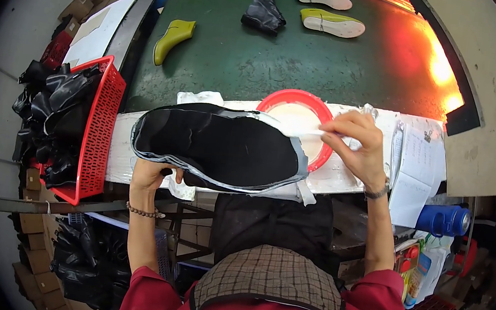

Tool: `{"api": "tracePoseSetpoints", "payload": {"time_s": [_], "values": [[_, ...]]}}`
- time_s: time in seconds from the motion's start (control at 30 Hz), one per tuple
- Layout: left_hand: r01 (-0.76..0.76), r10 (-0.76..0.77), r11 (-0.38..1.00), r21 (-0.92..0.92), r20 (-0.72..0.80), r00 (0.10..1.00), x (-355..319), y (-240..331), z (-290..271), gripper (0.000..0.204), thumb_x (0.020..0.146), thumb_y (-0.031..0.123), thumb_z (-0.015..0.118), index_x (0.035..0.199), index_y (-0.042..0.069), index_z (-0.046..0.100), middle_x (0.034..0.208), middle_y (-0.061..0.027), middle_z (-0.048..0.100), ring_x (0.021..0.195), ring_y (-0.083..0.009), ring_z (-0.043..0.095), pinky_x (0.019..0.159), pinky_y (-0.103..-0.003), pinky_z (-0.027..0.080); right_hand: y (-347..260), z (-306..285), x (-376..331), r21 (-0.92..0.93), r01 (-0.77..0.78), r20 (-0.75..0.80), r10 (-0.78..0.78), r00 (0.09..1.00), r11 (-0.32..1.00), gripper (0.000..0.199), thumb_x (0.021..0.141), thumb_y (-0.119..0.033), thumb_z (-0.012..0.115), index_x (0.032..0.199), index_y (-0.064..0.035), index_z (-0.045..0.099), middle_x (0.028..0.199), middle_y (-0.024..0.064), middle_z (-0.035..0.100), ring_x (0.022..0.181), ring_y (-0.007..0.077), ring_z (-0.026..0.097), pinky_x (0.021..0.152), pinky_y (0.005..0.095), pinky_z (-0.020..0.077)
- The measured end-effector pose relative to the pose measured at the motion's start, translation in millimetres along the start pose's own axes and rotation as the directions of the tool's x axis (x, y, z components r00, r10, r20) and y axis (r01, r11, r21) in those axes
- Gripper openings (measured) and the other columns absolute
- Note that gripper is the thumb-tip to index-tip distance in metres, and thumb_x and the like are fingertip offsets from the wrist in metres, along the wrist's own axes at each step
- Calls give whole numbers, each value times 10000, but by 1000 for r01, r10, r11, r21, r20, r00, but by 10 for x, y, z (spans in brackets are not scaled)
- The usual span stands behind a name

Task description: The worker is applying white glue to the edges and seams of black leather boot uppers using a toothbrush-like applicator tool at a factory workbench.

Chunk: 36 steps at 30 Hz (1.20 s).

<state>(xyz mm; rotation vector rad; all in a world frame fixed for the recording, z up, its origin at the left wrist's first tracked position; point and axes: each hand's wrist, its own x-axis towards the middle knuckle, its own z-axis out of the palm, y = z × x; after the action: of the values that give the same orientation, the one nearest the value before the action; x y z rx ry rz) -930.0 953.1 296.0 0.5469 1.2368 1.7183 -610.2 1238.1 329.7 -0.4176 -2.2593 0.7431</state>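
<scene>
A black boot upper (pixel 218 145) lies sideways in front of me, its open underside facing up and its edge coated whitish. My left hand (pixel 151 174) is closed around its near left side, most of the fingers hidden beneath it. In a pinch, my right hand (pixel 356 143) grips a slim white brush (pixel 282 124), whose tip is at the upper's far right edge. Under the brush is a red bowl (pixel 324 112) with a creamy white liquid in it, partly hidden by the upper and my hand.
Beyond the white-smeared ledge (pixel 124 141) runs a green belt (pixel 210 59) carrying yellow-green, teal and black boots. A red basket (pixel 100 132) of black boot uppers stands at left. Papers (pixel 418 168) and a blue bottle (pixel 443 220) are at right. An orange glow lights the belt's far right.
</scene>
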Motion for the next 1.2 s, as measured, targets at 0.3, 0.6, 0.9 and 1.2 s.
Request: {"api": "tracePoseSetpoints", "payload": {"time_s": [0.3,0.6,0.9,1.2], "values": [[126,-122,984,-130,41,992,29,-203,168,594,643,-169,725,1212,-48,604,942,-213,706,592,-344,681,441,-410,554,-43,100,165,19,61,34,-61,998,998,158,797,-65,803,952,-96,793,887,25,711,862,161,643,830,314,415],[263,-264,964,28,160,951,52,-155,340,617,634,-229,658,1229,-85,582,962,-249,687,579,-397,680,454,-461,570,-111,80,326,64,125,41,-128,991,990,141,824,-163,815,964,-146,804,879,-20,705,847,132,625,856,316,377],[460,-538,838,293,311,783,134,-296,507,557,680,-215,596,1220,-85,562,886,-195,674,587,-337,705,465,-374,576,-179,189,635,128,203,156,-222,963,971,135,831,-191,817,962,-161,805,878,-33,682,840,124,607,847,313,352],[439,-447,894,88,227,865,88,-110,738,392,650,-179,581,1041,-165,571,695,-262,645,509,-388,668,433,-443,558,58,236,654,118,300,150,-315,937,947,149,827,-188,820,973,-162,799,906,-32,672,849,137,609,857,313,360]]}}
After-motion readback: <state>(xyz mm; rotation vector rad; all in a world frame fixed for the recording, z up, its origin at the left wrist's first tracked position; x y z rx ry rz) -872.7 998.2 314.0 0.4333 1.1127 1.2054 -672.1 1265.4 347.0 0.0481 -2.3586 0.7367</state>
